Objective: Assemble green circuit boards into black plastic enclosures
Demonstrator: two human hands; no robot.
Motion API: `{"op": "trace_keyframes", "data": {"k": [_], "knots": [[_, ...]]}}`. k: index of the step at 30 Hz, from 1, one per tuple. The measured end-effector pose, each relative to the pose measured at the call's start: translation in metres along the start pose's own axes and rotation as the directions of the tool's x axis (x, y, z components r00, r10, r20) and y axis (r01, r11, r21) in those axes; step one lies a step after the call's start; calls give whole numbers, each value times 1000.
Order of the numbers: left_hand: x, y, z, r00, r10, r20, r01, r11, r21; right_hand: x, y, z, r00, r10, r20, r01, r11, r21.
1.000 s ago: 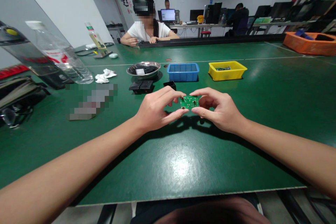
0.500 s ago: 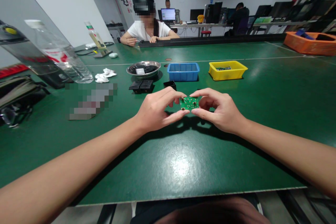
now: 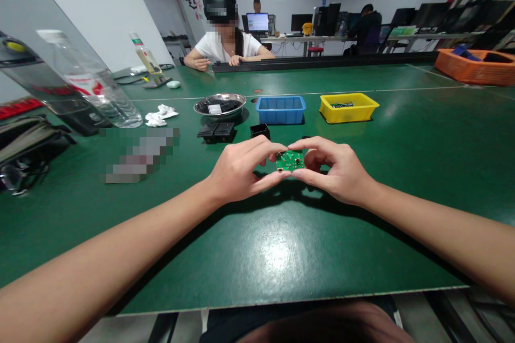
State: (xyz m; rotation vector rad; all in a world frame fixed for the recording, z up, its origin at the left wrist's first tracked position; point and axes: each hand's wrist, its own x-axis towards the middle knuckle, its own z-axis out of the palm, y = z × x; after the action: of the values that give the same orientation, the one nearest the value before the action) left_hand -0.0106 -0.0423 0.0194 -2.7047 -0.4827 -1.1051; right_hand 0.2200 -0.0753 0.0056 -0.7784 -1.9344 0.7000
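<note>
Between my two hands a small green circuit board (image 3: 289,161) is held up above the green table (image 3: 257,257), its face with small parts turned toward me. My left hand (image 3: 249,169) pinches the board's left side by its top and bottom edges with thumb and fingers. On the other side my right hand (image 3: 336,169) grips the same board in the same way. Just behind the hands sits a small open black box (image 3: 260,131). Left of it lie black plastic housings (image 3: 216,132), side by side.
A steel bowl (image 3: 203,109) with black parts, a blue bin (image 3: 280,112) and a yellow bin (image 3: 349,113) with boards stand in a row behind. Bottles (image 3: 96,86) and crumpled tissue (image 3: 161,116) are at left. An orange basket (image 3: 477,72) sits far right. A person (image 3: 227,45) sits opposite.
The board and both hands have shifted very slightly; both thumbs and fingertips now sit a little closer together along its edges. Nothing else visibly moved.
</note>
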Motion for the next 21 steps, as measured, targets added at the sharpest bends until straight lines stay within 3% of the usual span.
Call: {"op": "trace_keyframes", "data": {"k": [21], "knots": [[-1,0,0,1000,-16,24,17,1000,-22,1,1,0,999,-6,-32,5,1000,-30]]}}
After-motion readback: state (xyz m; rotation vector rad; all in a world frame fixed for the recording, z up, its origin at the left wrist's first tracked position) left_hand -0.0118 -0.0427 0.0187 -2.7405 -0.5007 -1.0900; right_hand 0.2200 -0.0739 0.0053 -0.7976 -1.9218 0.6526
